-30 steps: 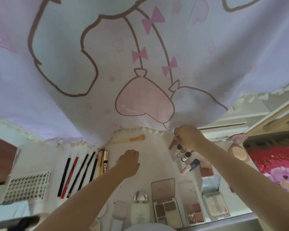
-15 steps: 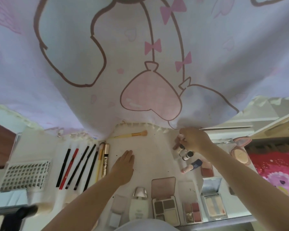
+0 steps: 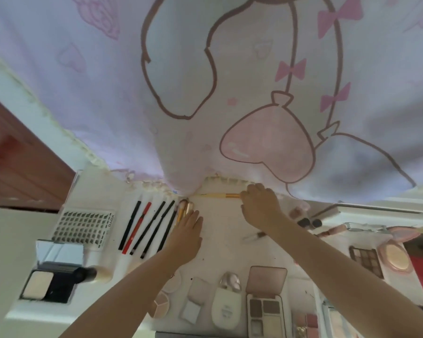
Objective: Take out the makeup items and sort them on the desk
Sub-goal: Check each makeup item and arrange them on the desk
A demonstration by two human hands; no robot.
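Observation:
A gold-handled makeup brush [image 3: 220, 195] lies across the back of the white desk [image 3: 220, 242], just under the curtain hem. My right hand [image 3: 259, 204] covers its right end, fingers curled down over the brush head. Flat on the desk lies my left hand [image 3: 188, 226], fingers straight, its fingertips next to the gold tubes [image 3: 185, 208]. Several black and red pencils [image 3: 144, 225] lie in a row to its left. Small bottles [image 3: 308, 222] stand to the right of my right forearm.
A pink cartoon curtain [image 3: 205, 93] hangs low over the desk's back. A lash tray [image 3: 83, 228] and an open powder compact [image 3: 51, 276] sit at left. Eyeshadow palettes [image 3: 265, 311], a white bottle [image 3: 226, 306] and a round pink compact [image 3: 396, 259] line the front and right.
My right hand left the small bottles and moved left onto the brush's end. My left hand slid left toward the gold tubes and flattened. The view shifted left.

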